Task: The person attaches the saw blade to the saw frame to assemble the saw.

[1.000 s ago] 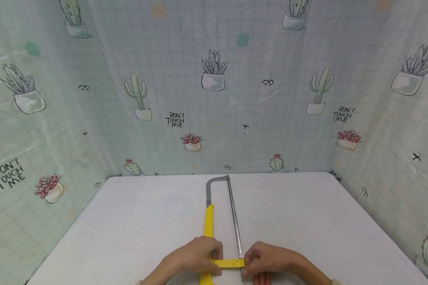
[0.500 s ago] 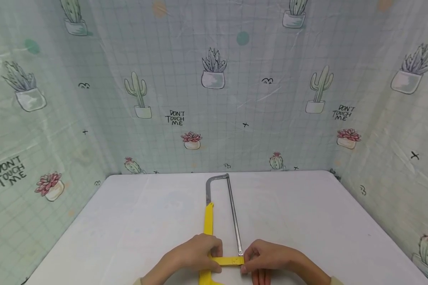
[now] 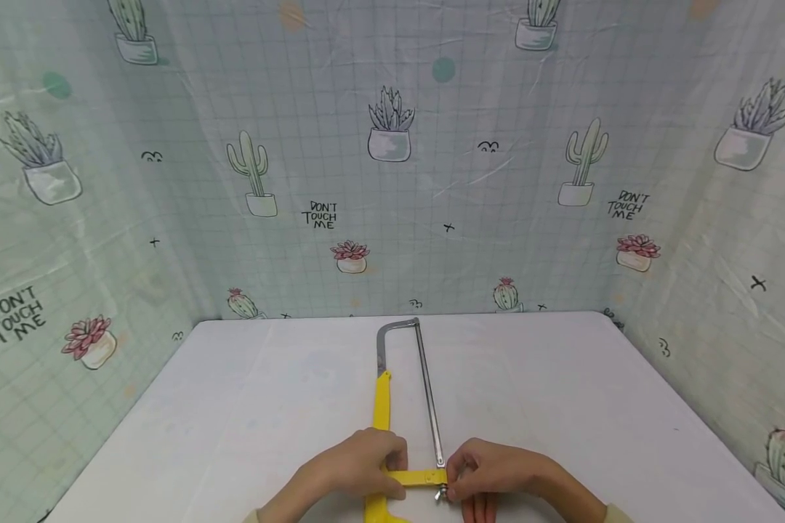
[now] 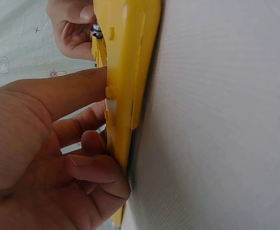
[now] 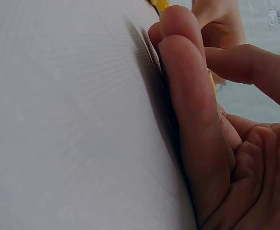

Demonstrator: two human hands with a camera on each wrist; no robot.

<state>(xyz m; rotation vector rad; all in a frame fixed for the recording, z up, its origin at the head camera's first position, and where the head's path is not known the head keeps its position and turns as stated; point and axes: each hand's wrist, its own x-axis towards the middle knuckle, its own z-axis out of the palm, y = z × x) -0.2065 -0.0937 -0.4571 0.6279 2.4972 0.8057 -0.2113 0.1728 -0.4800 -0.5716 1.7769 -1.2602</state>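
Observation:
A hacksaw with a yellow and grey frame [image 3: 382,399] lies on the white table, its thin metal blade [image 3: 428,385] running along the right side. My left hand [image 3: 369,463] grips the yellow frame where the short crossbar [image 3: 415,477] joins it; the left wrist view shows the fingers curled at the yellow frame [image 4: 130,72]. At the crossbar's right end, a small metal wing nut [image 3: 441,493] shows beside the thumb and forefinger of my right hand [image 3: 490,468], which are bent in at it. The lower fingers [image 5: 192,96] of that hand lie along the tabletop.
The white table [image 3: 288,392] spreads around the saw. Behind it and at both sides hangs a sheet [image 3: 445,269] printed with cacti and potted plants. The lower end of the saw runs past the bottom edge of the head view.
The wing nut, hidden by my right fingertips half a second ago, is now visible beside them. The left hand and the hacksaw stay in place.

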